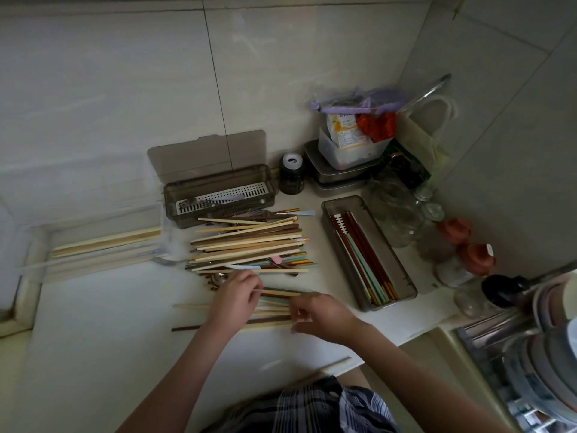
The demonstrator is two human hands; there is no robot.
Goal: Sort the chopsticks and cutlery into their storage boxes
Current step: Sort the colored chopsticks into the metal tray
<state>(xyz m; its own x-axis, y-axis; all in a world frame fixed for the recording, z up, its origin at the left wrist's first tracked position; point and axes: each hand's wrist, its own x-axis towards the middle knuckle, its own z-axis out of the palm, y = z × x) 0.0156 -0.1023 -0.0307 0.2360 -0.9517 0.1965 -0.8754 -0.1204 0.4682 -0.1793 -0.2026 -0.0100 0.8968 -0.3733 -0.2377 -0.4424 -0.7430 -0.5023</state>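
A big mixed pile of chopsticks (pixel 249 245), wooden, brown and coloured, lies across the white counter. Nearer me is a smaller bunch of chopsticks (pixel 274 310). My left hand (pixel 232 300) pinches a pale chopstick from that bunch, and my right hand (pixel 318 314) grips the bunch's right ends. A grey storage box (pixel 406 276) to the right holds red, green and gold-tipped chopsticks. Behind the pile, a second grey box (pixel 175 201) with its lid open has a white slotted tray with a few metal pieces of cutlery. A fork (pixel 165 260) lies left of the pile.
More pale chopsticks (pixel 106 242) lie at the left by a raised ledge. A dark jar (pixel 292 176), stacked containers (pixel 343 164) and glass jars (pixel 396 207) crowd the back right corner. A dish rack (pixel 530 345) with plates stands at the right. One chopstick (pixel 331 367) lies on the counter's front edge.
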